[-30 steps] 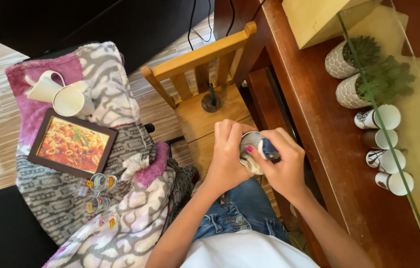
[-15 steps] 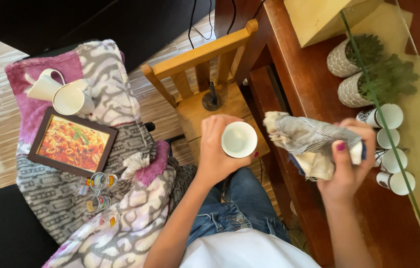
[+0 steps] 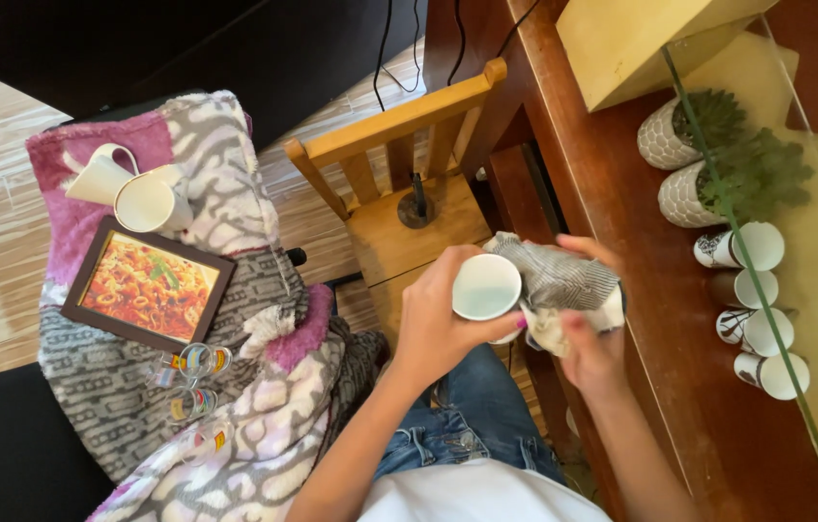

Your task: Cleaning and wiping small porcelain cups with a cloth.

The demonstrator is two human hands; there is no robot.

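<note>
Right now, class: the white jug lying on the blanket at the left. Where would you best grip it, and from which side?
Probably by its loop handle. The white jug lies tipped on the blanket, handle up and clear at its top edge, while a white cup crowds its right side. So come from above or the upper left, away from that cup.

The scene is lit by soft, warm daylight, brightest on the pale wall surface beyond the glass pane, where the whites look washed out. The pane carries a faint sheen along its edge. Left of the wooden chair the dark area falls into near-black shadow with no detail. The hands near the chair show slight motion blur. Straight lines bow a little toward the frame edges, probably from a wide lens.
</note>
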